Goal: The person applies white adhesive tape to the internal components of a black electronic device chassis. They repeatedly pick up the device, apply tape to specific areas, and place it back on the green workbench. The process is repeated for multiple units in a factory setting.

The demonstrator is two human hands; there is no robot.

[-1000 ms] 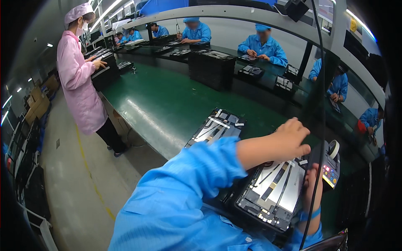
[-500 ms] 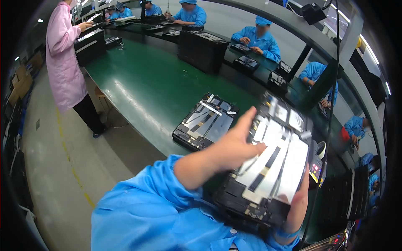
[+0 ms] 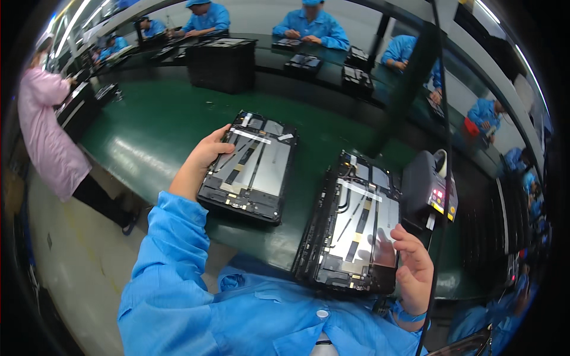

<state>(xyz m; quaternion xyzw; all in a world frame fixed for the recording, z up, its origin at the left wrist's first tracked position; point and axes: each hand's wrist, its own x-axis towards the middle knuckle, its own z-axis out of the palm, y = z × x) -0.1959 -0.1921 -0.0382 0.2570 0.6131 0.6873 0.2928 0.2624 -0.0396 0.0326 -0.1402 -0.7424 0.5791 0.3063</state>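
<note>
Two stacks of opened tablets, with silver batteries and dark ribbon cables exposed, lie side by side in front of me. My left hand (image 3: 209,155) grips the left edge of the left tablet (image 3: 252,172), thumb over its top and the other fingers partly hidden. At the right tablet stack (image 3: 359,222), several units high, my right hand (image 3: 414,270) is beside the right edge. Its fingers are apart and slightly bent, holding nothing; whether the fingertips touch the top tablet cannot be made out.
A grey device with red lit digits (image 3: 436,193) stands right of the stacks on the green table (image 3: 154,136). A black cable (image 3: 442,148) hangs down in front of it. Farther back stands a tall dark stack (image 3: 221,68). Co-workers in blue sit opposite; a person in pink (image 3: 50,130) stands at left.
The tablet I held in both hands now rests on the right stack. My left hand has moved left onto the other tablet, and my right hand has loosened. The view has swung right.
</note>
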